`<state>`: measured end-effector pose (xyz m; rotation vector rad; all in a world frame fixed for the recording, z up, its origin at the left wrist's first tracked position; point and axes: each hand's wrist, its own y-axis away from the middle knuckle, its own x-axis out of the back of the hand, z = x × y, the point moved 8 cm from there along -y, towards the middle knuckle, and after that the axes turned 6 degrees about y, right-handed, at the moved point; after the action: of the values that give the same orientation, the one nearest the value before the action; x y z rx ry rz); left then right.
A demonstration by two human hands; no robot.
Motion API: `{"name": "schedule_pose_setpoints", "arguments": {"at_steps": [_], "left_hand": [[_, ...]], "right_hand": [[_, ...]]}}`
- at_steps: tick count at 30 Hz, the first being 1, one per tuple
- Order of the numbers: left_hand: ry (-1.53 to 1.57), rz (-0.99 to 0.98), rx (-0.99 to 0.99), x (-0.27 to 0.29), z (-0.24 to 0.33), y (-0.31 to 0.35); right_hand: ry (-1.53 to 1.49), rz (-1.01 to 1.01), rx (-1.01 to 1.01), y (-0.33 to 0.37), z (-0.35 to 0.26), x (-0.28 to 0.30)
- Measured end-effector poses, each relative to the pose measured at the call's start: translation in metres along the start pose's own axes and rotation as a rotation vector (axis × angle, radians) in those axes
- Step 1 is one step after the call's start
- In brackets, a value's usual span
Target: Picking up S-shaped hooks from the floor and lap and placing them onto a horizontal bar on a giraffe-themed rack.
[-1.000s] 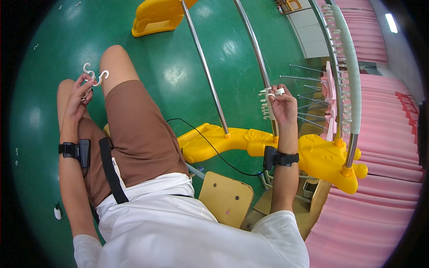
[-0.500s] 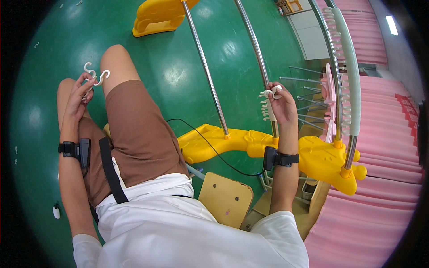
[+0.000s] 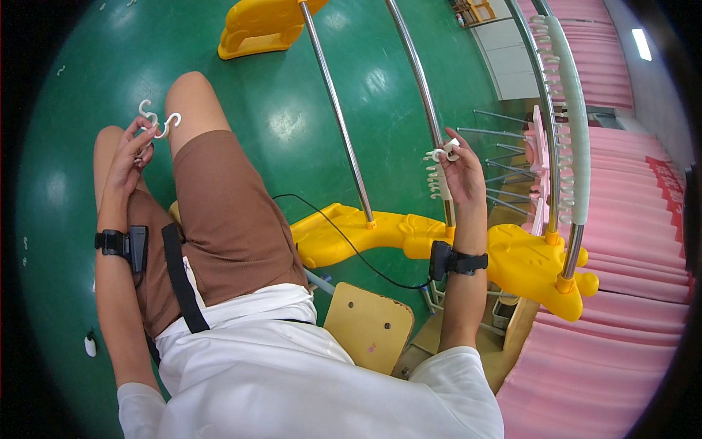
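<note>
My left hand (image 3: pixel 129 157) is closed over my thigh, pinching white plastic S-shaped hooks (image 3: pixel 173 123); their curved ends stick out past the fingertips. How many hooks it holds is partly hidden by the fingers. Out to the right, my right hand (image 3: pixel 465 174) grips a white hook (image 3: pixel 447 152) between thumb and fingers, beside a shiny metal pole (image 3: pixel 419 69). On that pole, just below the hook, is a pale sleeve (image 3: pixel 444 192) with several white hooks along it. Whether the held hook touches the pole cannot be made out.
A yellow plastic rack base (image 3: pixel 409 233) carries the poles. A pale padded bar (image 3: pixel 574 124) lined with white hooks stands at right. Beside me are a wooden chair (image 3: pixel 368 325) and pink curtains (image 3: pixel 621 249). A black cable (image 3: pixel 351 245) runs to my right wrist device.
A finger of my right hand has lifted and straightened while the hook stays in nearly the same place by the pole. My left hand has hardly moved.
</note>
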<state>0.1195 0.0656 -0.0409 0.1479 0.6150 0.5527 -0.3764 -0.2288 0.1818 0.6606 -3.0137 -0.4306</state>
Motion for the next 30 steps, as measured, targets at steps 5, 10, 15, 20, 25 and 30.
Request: {"name": "schedule_pose_setpoints", "arguments": {"at_steps": [5, 10, 15, 20, 25, 30], "left_hand": [[-0.011, 0.009, 0.006, 0.001, -0.001, 0.0], [0.004, 0.01, -0.001, -0.002, 0.002, 0.002], [-0.004, 0.005, -0.004, -0.001, 0.002, 0.002], [-0.004, 0.015, -0.003, -0.001, 0.002, 0.001], [-0.011, 0.024, 0.003, -0.004, 0.002, 0.001], [-0.009, -0.004, 0.007, -0.001, 0.001, 0.0]], "right_hand": [[-0.09, 0.084, 0.006, -0.005, 0.004, 0.013], [-0.181, 0.127, 0.033, -0.011, 0.004, 0.02], [-0.123, 0.182, 0.011, -0.013, 0.007, 0.022], [-0.121, 0.227, -0.027, -0.025, 0.015, 0.043], [-0.093, 0.331, -0.038, -0.033, 0.021, 0.064], [-0.1, 0.402, -0.098, -0.037, 0.026, 0.07]]}}
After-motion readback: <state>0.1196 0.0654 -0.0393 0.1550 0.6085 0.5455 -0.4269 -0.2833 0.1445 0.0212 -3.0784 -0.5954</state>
